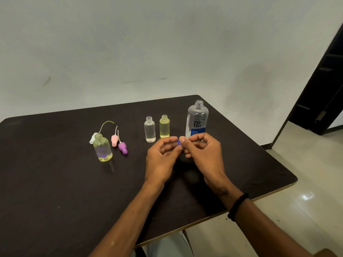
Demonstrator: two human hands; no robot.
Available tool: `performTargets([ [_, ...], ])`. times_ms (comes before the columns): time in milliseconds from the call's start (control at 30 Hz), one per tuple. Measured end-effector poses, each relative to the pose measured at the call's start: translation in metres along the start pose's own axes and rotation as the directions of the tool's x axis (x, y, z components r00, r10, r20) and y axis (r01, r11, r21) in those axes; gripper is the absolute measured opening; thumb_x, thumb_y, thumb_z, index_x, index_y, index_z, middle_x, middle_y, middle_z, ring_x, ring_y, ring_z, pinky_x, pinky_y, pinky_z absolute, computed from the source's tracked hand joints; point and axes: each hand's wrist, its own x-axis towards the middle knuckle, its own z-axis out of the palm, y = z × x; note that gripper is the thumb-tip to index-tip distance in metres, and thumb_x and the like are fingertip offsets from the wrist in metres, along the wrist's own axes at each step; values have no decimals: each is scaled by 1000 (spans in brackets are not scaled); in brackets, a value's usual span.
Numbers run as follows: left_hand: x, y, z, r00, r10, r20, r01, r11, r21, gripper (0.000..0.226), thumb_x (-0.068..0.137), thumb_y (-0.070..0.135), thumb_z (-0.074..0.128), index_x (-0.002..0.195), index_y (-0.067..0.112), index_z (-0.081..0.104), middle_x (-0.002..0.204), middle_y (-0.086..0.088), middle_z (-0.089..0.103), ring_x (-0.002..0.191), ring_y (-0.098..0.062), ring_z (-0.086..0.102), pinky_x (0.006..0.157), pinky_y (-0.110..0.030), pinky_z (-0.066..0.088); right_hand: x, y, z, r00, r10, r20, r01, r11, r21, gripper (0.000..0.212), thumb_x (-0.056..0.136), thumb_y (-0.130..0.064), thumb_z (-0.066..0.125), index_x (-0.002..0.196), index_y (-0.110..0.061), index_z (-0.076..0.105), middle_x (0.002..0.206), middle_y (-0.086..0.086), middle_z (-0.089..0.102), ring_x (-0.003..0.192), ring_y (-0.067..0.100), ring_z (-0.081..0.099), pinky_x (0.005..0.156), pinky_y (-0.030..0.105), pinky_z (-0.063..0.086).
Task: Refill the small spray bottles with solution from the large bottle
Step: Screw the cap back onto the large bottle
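- Dark worktop [55, 182] runs back to a pale wall; tiled floor at 3 o'clock.
- Large bottle [197, 120] stands upright at 1 o'clock from the hands, uncapped, with clear liquid and a blue label reading "renu fresh".
- Clear bottle [149, 129] and yellow bottle [164, 126] stand upright side by side, just apart, at 9 o'clock from the large bottle; both necks are bare.
- Round bottle [102, 147], yellow-tinted and open-necked, stands well apart at 9 o'clock from that pair.
- Three spray tops lie beside the round bottle: white top [92, 138] behind it at 11 o'clock, its curved tube arching up; pink top [114, 140] and purple top [122, 147] at 3 o'clock, tubes pointing away.
- Left hand [161, 160] and right hand [203, 155] meet over the worktop, just in front of the large bottle.
- Blue cap [179, 142], mostly hidden, sits between the two hands' fingertips. The right grip pinches it with thumb and curled fingers; the left grip's curled fingers touch it too.
- A black band [237, 206] circles the right wrist.
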Motion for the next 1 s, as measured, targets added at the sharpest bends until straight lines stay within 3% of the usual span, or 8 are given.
performTargets([
  [133, -2, -3, 2, 993, 122, 0, -120, 979, 164, 35, 87, 0, 79, 119, 12, 72, 106, 3, 78, 92, -4, 76, 77, -17, 60, -1, 5, 4, 998, 58, -31, -55, 995, 88, 36, 83, -24, 90, 108, -9, 68, 90, 8, 81, 75, 15, 78, 70, 28, 63],
  [300, 1, -8, 2, 982, 167, -93, -149, 974, 173, 28, 88, 8, 80, 115, 12, 75, 102, 6, 78, 90, -2, 76, 79, -19, 61, 0, 7, 8, 997, 71, 6, -71, 991, 110, 39, 86, -31, 87, 110, -7, 69, 89, 8, 81, 81, 20, 80, 78, 36, 67],
  [500, 11, -12, -5, 996, -13, -91, 3, 994, -112, 31, 84, 10, 85, 114, 10, 75, 102, -13, 79, 99, -23, 76, 92, -41, 62, 1, 9, 9, 985, -35, -168, 35, 999, -2, 32, 93, -46, 76, 100, -15, 70, 87, 2, 78, 70, 14, 76, 67, 26, 62],
  [600, 13, -8, -8, 997, -73, -15, 66, 957, -281, 31, 88, 4, 78, 119, 2, 73, 109, -20, 77, 102, -29, 75, 88, -32, 63, 3, 9, 8, 932, -174, -317, 145, 983, -114, 27, 94, -40, 78, 103, -16, 68, 91, -1, 74, 74, 9, 71, 69, 29, 62],
  [667, 13, -7, -11, 994, -102, 31, 106, 927, -360, 32, 89, 2, 76, 120, 0, 72, 109, -19, 77, 100, -26, 75, 87, -29, 62, 10, 7, 3, 880, -305, -364, 231, 945, -232, 40, 89, -40, 82, 117, -19, 63, 107, -1, 67, 85, 6, 64, 75, 26, 59],
  [833, 15, -7, -16, 984, -161, 75, 177, 863, -472, 36, 84, 4, 77, 120, 2, 72, 110, -17, 78, 100, -24, 75, 87, -28, 62, 34, 9, -2, 939, -297, -175, 220, 907, -359, 100, 74, -47, 93, 153, -32, 34, 152, -3, 44, 134, 15, 49, 106, 32, 48],
  [933, 15, -4, -16, 983, -170, 74, 184, 852, -490, 39, 81, 7, 78, 119, 5, 69, 106, -17, 78, 95, -24, 76, 83, -27, 62, 46, 11, 0, 945, -307, -111, 257, 909, -328, 98, 76, -40, 93, 153, -31, 33, 151, -5, 51, 133, 12, 53, 107, 29, 49],
  [1000, 15, 2, -15, 984, -166, 59, 172, 845, -506, 41, 79, 9, 80, 117, 6, 67, 102, -18, 78, 91, -24, 77, 80, -27, 63, 51, 10, 0, 948, -294, -121, 248, 921, -300, 87, 81, -32, 91, 150, -27, 38, 145, -4, 58, 127, 12, 59, 97, 14, 50],
])
